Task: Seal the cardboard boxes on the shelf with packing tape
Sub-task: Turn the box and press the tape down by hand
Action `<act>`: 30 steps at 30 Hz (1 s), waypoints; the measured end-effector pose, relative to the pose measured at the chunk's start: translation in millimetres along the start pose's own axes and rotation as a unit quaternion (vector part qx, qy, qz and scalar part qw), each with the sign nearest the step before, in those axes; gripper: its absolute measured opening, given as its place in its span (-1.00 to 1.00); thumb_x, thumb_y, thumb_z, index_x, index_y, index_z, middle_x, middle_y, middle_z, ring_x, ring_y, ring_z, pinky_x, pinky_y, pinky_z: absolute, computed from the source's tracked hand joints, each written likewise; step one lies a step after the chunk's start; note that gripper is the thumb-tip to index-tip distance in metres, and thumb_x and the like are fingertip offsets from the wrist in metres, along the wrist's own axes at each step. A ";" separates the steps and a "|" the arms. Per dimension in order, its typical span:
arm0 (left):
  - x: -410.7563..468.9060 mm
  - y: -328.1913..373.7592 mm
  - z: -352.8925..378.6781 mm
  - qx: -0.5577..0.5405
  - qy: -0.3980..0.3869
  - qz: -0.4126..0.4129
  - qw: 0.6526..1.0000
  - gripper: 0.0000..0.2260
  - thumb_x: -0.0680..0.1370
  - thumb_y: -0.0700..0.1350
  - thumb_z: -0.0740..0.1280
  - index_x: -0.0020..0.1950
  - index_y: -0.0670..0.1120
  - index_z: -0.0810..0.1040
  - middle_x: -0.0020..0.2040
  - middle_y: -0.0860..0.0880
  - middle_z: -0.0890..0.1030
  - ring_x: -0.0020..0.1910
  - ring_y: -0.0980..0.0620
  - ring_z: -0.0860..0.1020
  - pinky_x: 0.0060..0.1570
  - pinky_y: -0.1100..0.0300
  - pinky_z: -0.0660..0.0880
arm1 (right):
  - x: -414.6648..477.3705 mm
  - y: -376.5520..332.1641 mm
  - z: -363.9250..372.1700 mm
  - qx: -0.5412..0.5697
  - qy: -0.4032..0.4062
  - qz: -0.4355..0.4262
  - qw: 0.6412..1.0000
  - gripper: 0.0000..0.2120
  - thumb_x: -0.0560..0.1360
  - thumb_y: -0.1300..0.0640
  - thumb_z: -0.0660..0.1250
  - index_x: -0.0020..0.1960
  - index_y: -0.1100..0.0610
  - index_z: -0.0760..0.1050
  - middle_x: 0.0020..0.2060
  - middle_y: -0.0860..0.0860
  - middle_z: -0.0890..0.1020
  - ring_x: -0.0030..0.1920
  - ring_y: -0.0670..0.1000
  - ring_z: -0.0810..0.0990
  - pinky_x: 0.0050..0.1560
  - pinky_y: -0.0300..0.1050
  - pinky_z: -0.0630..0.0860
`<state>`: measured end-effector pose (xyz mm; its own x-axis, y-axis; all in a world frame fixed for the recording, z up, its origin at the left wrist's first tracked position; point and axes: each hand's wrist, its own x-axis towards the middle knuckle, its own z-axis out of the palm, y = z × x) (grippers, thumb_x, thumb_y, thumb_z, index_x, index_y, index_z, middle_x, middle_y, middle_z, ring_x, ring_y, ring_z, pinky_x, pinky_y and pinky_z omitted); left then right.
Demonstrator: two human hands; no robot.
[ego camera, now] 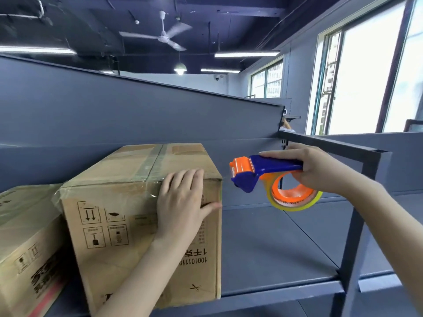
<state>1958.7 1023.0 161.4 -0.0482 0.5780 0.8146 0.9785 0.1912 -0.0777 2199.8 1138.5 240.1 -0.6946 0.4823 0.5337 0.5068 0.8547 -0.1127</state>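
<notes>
A brown cardboard box (128, 216) with printed handling symbols stands on the grey metal shelf (274, 243). Clear tape runs along its top seam and down over the front edge. My left hand (183, 202) lies flat on the box's front upper right corner, fingers spread over the edge. To the right of the box, my right hand (320, 168) grips the blue handle of an orange and blue tape dispenser (258, 175). Its roll of clear tape (293, 197) hangs below. The dispenser's head points at the box, a little apart from its right corner.
A second cardboard box (27, 243) stands at the left, touching the first. The shelf's back panel (137, 115) rises behind. A dark upright post (357, 236) and a top rail (332, 143) frame the shelf's right end. Windows are at far right.
</notes>
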 end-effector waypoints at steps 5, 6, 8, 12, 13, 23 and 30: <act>-4.8 -3.2 1.8 -0.008 0.002 0.010 1.000 -0.36 0.32 0.31 0.37 0.19 -0.14 0.53 0.11 -0.05 0.59 0.12 -0.08 0.53 0.24 0.08 0.24 | -7.1 6.4 16.9 0.032 -0.025 0.036 0.999 -0.22 0.42 0.45 0.17 0.14 -0.48 0.18 -0.10 0.02 0.48 -0.10 0.02 0.46 -0.15 -0.17 0.35; -4.6 -3.2 2.3 -0.008 0.002 0.011 1.000 -0.36 0.32 0.31 0.37 0.19 -0.14 0.53 0.12 -0.05 0.59 0.12 -0.08 0.53 0.24 0.07 0.25 | -7.7 8.3 17.8 0.035 -0.027 0.039 0.998 -0.21 0.43 0.44 0.18 0.13 -0.49 0.17 -0.09 0.00 0.49 -0.09 0.02 0.46 -0.15 -0.19 0.34; -2.0 -0.6 1.9 -0.016 0.001 0.005 1.000 -0.38 0.32 0.29 0.39 0.18 -0.13 0.53 0.11 -0.04 0.59 0.11 -0.08 0.53 0.23 0.07 0.26 | -5.6 10.7 18.7 0.031 -0.033 0.040 0.998 -0.22 0.44 0.43 0.19 0.13 -0.49 0.16 -0.09 -0.04 0.48 -0.07 0.00 0.45 -0.15 -0.21 0.32; 1.0 8.4 -1.9 -0.043 0.000 -0.019 0.999 -0.48 0.43 0.22 0.15 0.21 -0.09 0.53 0.10 -0.04 0.57 0.10 -0.09 0.50 0.22 0.04 0.23 | 0.1 10.9 26.4 0.038 -0.042 0.051 0.997 -0.28 0.45 0.40 0.21 0.18 -0.43 0.20 -0.09 -0.07 0.47 -0.07 -0.02 0.44 -0.14 -0.23 0.32; 1.1 10.7 -2.6 -0.046 -0.003 -0.025 0.999 -0.50 0.47 0.20 0.09 0.24 -0.05 0.53 0.11 -0.04 0.57 0.10 -0.10 0.49 0.23 0.03 0.22 | -0.3 11.1 29.5 0.050 -0.041 0.058 0.996 -0.29 0.45 0.40 0.21 0.18 -0.42 0.23 -0.09 -0.09 0.48 -0.08 -0.05 0.45 -0.16 -0.26 0.33; 9.1 20.5 4.8 -0.058 0.037 -0.072 0.995 -0.72 0.55 0.00 0.17 0.14 0.05 0.61 -0.02 -0.04 0.59 -0.04 -0.13 0.49 0.14 -0.01 0.28 | -15.0 16.2 61.1 0.154 -0.009 0.098 0.983 -0.35 0.40 0.48 0.17 0.27 -0.14 0.45 -0.15 -0.35 0.51 -0.26 -0.42 0.49 -0.31 -0.53 0.36; 8.7 17.2 8.0 -0.051 0.045 -0.066 0.996 -0.75 0.56 0.04 0.21 0.13 0.04 0.61 -0.03 -0.04 0.58 -0.04 -0.14 0.47 0.10 -0.03 0.28 | -11.8 13.8 71.8 0.152 -0.023 0.099 0.983 -0.40 0.46 0.42 0.20 0.31 -0.17 0.40 0.07 -0.14 0.59 -0.09 -0.11 0.56 -0.19 -0.46 0.45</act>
<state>1973.5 1037.7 162.6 -0.1640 0.4797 0.8620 0.9804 0.1762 0.0885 2178.4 1158.3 172.1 -0.6230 0.6475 0.4389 0.4638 0.7576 -0.4593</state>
